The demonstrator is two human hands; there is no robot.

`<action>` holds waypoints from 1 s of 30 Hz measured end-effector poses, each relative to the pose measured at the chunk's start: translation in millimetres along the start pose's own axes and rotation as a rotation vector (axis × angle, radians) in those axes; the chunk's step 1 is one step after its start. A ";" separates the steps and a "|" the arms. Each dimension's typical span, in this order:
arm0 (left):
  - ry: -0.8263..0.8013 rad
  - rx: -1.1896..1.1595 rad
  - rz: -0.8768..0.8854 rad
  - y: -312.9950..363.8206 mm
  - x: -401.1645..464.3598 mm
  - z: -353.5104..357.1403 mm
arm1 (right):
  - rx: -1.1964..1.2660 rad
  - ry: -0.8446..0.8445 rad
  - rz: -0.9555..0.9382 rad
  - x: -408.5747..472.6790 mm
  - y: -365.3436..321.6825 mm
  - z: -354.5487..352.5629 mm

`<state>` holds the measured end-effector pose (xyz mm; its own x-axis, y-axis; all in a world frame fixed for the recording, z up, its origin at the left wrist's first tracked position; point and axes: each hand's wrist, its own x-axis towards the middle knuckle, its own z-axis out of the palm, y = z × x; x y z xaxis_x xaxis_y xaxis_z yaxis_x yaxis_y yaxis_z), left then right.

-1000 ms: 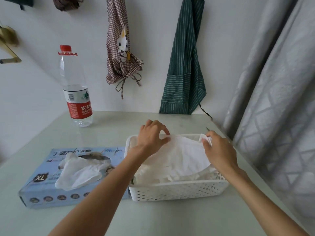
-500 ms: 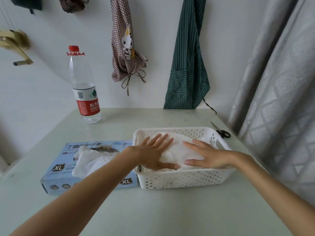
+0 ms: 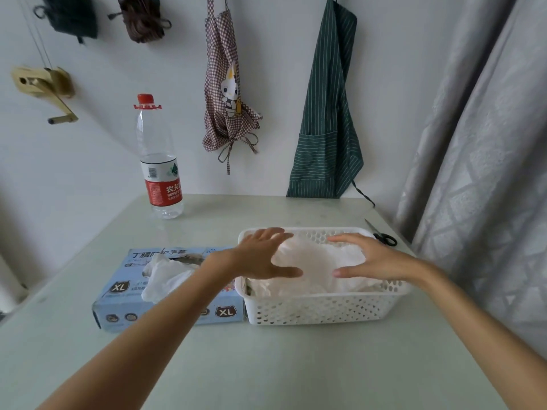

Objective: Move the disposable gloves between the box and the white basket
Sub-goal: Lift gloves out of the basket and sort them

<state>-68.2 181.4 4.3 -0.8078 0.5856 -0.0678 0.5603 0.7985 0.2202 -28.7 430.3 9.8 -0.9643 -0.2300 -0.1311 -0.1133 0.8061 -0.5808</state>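
- Head view: our left hand (image 3: pixel 263 255) and right hand (image 3: pixel 370 258) hover flat-fingered, grasping nothing, over the white gloves (image 3: pixel 316 261) piled in the white basket (image 3: pixel 325 309).
- A further glove (image 3: pixel 165 276) sticks out of the box (image 3: pixel 165 318), left of the basket and nearer our left hand.

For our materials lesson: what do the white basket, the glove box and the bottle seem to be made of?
White basket: likely moulded plastic, matt, with regular punched holes.
Glove box: apparently printed cardboard, slightly glossy, with folded edges.
Bottle: clear thin plastic, probably, see-through with a red cap.
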 end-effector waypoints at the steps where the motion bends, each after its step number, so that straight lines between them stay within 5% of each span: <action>1: 0.062 0.023 0.024 -3.4 -8.5 -8.6 | 0.008 0.093 -0.052 -2.4 -1.0 -0.1; 4: 0.095 0.146 0.057 -12.2 -31.7 -22.1 | 0.016 0.175 -0.134 -5.0 -15.3 10.3; 11: 0.026 0.113 0.090 -14.1 -54.0 -6.1 | -0.062 -0.194 -0.057 1.3 -49.0 30.6; 16: 0.262 -0.354 0.004 -52.1 -88.9 -9.9 | -0.035 0.079 -0.049 3.4 -72.8 22.1; 19: 0.395 -0.398 -0.132 -98.6 -119.6 -11.6 | 0.060 0.228 -0.178 13.3 -106.1 53.2; 25: 0.319 -0.387 -0.348 -157.1 -144.6 -3.6 | 0.015 0.203 -0.452 42.3 -169.6 137.3; 30: 0.255 -0.417 -0.391 -167.3 -141.9 -0.9 | -0.141 0.194 -0.496 59.9 -186.6 166.2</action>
<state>-47.5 -35.4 -22.0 -0.9857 0.1684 0.0025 0.1373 0.7949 0.5910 -25.5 175.4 -23.2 -0.8121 -0.5068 0.2891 -0.5834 0.6953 -0.4199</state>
